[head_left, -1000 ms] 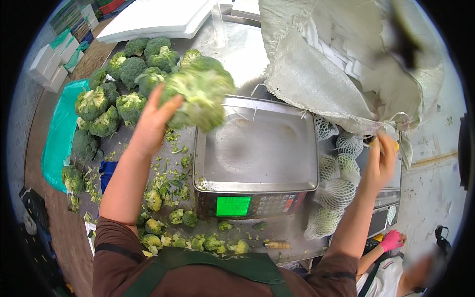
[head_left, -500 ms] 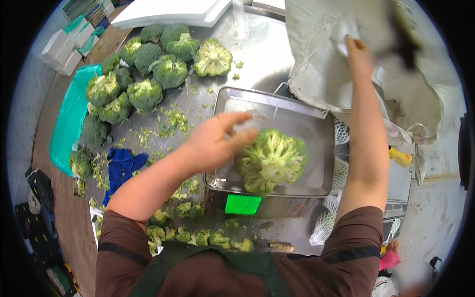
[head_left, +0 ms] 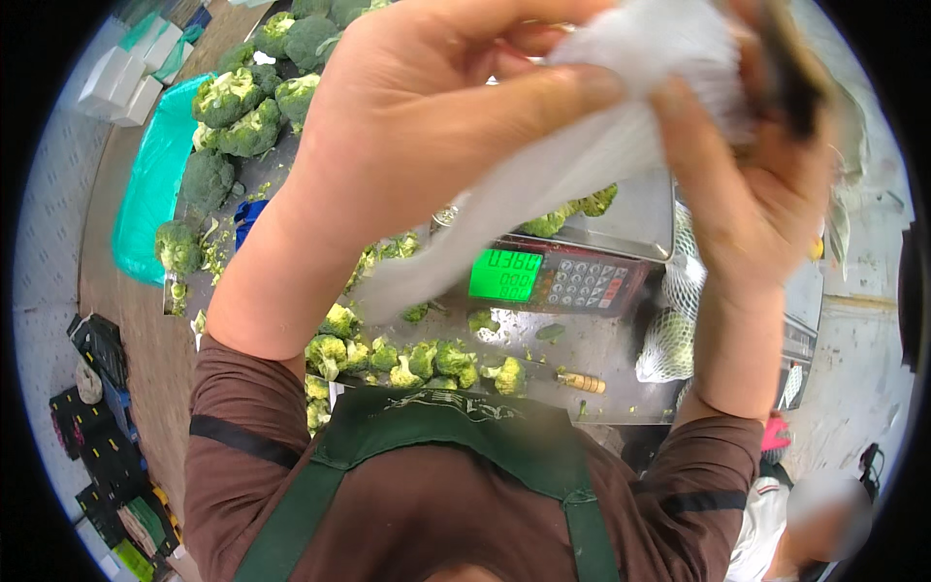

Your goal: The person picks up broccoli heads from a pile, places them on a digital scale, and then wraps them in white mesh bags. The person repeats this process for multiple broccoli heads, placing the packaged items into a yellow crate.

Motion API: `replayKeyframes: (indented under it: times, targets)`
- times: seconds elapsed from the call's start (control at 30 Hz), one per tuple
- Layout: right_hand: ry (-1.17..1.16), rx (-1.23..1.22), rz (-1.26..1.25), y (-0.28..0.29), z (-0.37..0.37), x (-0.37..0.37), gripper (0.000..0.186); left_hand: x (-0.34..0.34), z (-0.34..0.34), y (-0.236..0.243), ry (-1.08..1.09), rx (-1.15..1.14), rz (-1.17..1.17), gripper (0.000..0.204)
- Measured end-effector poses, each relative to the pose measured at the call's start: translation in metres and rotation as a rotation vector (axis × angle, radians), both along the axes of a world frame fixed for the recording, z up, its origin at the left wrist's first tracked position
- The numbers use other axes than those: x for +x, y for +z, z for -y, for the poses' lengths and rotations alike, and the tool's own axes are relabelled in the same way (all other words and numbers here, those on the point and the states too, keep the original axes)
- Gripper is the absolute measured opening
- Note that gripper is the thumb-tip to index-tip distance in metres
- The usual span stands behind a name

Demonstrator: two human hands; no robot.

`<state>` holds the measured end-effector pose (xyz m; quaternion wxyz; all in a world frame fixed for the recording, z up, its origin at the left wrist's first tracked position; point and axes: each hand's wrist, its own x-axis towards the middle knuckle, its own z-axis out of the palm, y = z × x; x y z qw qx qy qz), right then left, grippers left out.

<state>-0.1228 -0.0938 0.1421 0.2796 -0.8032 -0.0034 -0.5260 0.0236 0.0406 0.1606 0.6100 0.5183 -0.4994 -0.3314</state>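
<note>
Both of my hands are raised close in front of me, gripping a thin white translucent sleeve [head_left: 524,189]. Blur hides whether it is netting or plastic film. My left hand [head_left: 407,136] pinches its upper end between thumb and fingers, and a long tail of it hangs down to the left. My right hand [head_left: 747,204] closes on the bunched part at the right. Behind the hands, a broccoli head [head_left: 558,218] lies in the metal tray [head_left: 645,228] of a weighing scale [head_left: 582,281] with a lit green display. My hands and the sleeve hide much of it.
Whole broccoli heads [head_left: 242,131] are piled at the left beside a teal plastic-lined bin [head_left: 145,218]. Cut florets [head_left: 417,364] line the near table edge by a wooden handle [head_left: 582,381]. White-netted pieces [head_left: 669,344] lie right of the scale. A person [head_left: 776,524] is at lower right.
My left hand has left the broccoli on the scale and risen to meet my right hand. Both now hold the white sleeve, drawn in from the upper right. The display now faces me more fully.
</note>
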Motion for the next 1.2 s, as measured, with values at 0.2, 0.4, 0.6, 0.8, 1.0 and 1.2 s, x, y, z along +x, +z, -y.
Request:
replayKeyframes:
  times: [0.2, 0.4, 0.6, 0.8, 1.0, 1.2]
  targets:
    - [-0.174, -0.056, -0.124, -0.036, -0.034, 0.000, 0.029, -0.006, -0.027, -0.045, -0.136, -0.110, -0.463, 0.067]
    - [-0.032, 0.528, -0.167, -0.103, -0.081, -0.024, 0.026, -0.032, -0.063, -0.123, -0.129, 0.297, -0.833, 0.028]
    - [0.372, 1.530, -0.389, -0.132, -0.124, -0.063, 0.035, -0.048, -0.082, -0.170, -0.053, 0.212, -1.072, 0.008]
    - [-0.271, 0.809, -0.364, -0.133, -0.081, -0.074, 0.014, -0.007, -0.089, -0.177, -0.015, 0.300, -0.578, 0.020]
    - [-0.424, 0.298, -0.321, -0.105, -0.039, -0.064, 0.015, 0.012, -0.038, -0.124, 0.180, 0.292, 0.430, 0.064]
    - [-0.387, -0.128, -0.562, -0.091, 0.016, -0.041, 0.040, 0.008, 0.010, -0.123, 0.173, 0.301, 0.748, 0.081]
